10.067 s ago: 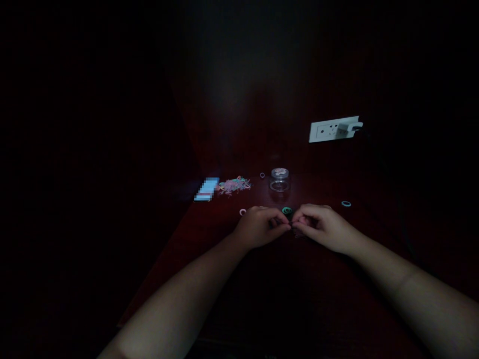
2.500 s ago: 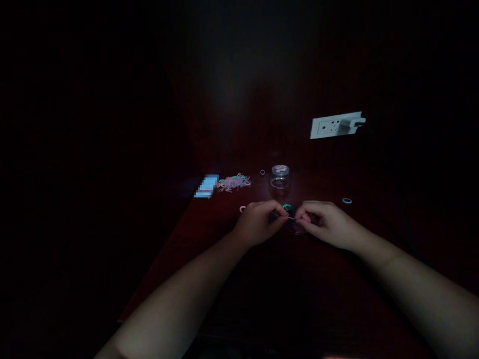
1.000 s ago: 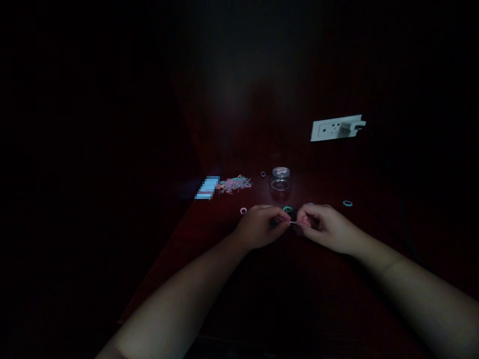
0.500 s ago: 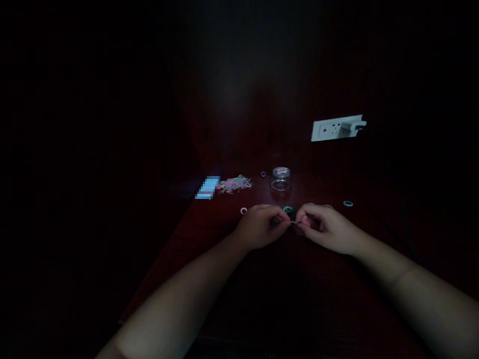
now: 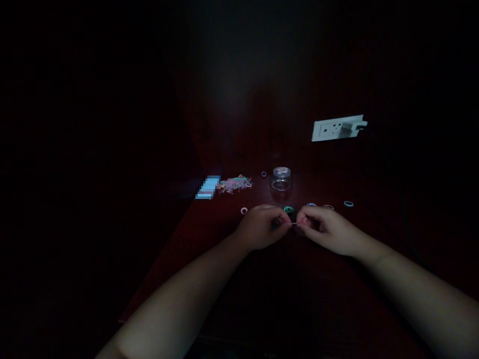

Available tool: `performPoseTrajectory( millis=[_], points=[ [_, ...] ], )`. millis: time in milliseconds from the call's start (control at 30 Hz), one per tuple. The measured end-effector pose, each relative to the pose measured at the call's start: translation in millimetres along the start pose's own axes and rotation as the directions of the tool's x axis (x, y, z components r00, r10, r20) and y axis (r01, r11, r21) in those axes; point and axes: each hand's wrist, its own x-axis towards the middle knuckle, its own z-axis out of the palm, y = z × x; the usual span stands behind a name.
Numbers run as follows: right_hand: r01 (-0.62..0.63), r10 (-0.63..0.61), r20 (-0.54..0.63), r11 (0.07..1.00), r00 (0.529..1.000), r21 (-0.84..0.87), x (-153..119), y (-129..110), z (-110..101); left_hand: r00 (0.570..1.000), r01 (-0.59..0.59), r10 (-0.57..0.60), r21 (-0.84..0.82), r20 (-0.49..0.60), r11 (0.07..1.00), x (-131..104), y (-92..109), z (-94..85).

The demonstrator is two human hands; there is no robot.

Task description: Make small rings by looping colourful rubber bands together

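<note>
Between my two hands a small pale elastic hair band is stretched in a short line. My left hand pinches one end with thumb and forefinger. The other end sits in the closed fingertips of my right hand. Just beyond the fingers lies a green hair band. A pink band rests by my left wrist. Past my right knuckles are a blue-violet band and a pale orange one, both partly hidden. A light blue band lies farther right.
A clear lidded jar stands at the back of the dark red table. Left of it are a purple band, a heap of colourful bands and a lit, pixelated phone-like screen. A wall socket holds a plug.
The band between my fingertips now looks straighter and tauter. My right hand has shifted very slightly, showing more of the blue-violet and pale orange bands behind it.
</note>
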Motion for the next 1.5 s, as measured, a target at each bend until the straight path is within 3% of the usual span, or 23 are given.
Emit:
performPoseTrajectory(
  millis=[333, 867, 1500],
  points=[
    [-0.005, 0.004, 0.011, 1.0, 1.0, 0.023, -0.9, -1.4, 0.0, 1.0, -0.012, 0.011, 0.046, 0.025, 0.999, 0.9, 0.3, 0.3],
    [-0.023, 0.022, 0.029, 0.999, 0.999, 0.04, -1.1, -2.7, 0.1, 1.0, 0.03, -0.03, -0.018, -0.003, 0.999, -0.5, -1.1, 1.9],
    [-0.024, 0.027, -0.042, 0.998, 0.999, 0.051, -1.3, -1.8, -0.2, 0.999, 0.035, -0.036, -0.039, -0.029, 0.999, -0.9, -3.1, 3.3]
  ],
)
